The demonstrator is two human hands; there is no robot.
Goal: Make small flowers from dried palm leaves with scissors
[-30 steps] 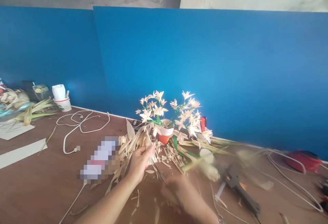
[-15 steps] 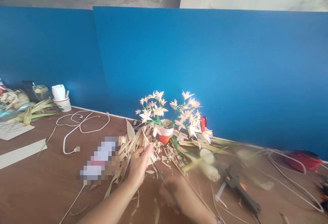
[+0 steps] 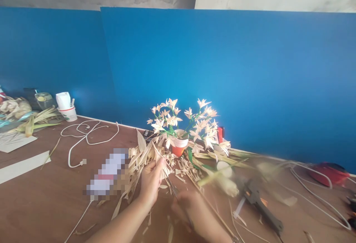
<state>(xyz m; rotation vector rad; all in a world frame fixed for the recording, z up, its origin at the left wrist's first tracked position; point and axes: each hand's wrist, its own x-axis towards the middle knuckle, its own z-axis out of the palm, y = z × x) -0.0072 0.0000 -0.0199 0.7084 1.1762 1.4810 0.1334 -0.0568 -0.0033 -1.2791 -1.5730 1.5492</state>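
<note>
My left hand [image 3: 151,180] is closed in a pinch on a pale husk piece [image 3: 157,152], whose pointed tip sticks up past the fingers. My right hand [image 3: 191,206], smeared by motion, is wrapped round scissors [image 3: 171,188]; the dark blades point up and left to the husk near my left fingertips. Whether the blades touch it I cannot tell. Just beyond stands a red and white paper cup [image 3: 180,147] with green-stemmed cream flowers [image 3: 172,119]. A heap of dried husks [image 3: 136,163] lies left of the cup, with small cut scraps [image 3: 187,167] in front.
A dark glue gun [image 3: 260,204] rests at the right, near a pale stalk [image 3: 228,185]. White cables [image 3: 83,135] curl across the table's left side, by a blurred-out rectangular object [image 3: 107,174]. A white cup [image 3: 67,112] stands far left. Blue panels [image 3: 222,69] close off the back.
My right hand and the scissors have shifted slightly, the blades a little nearer the left fingers. The left hand has hardly moved and keeps its husk piece.
</note>
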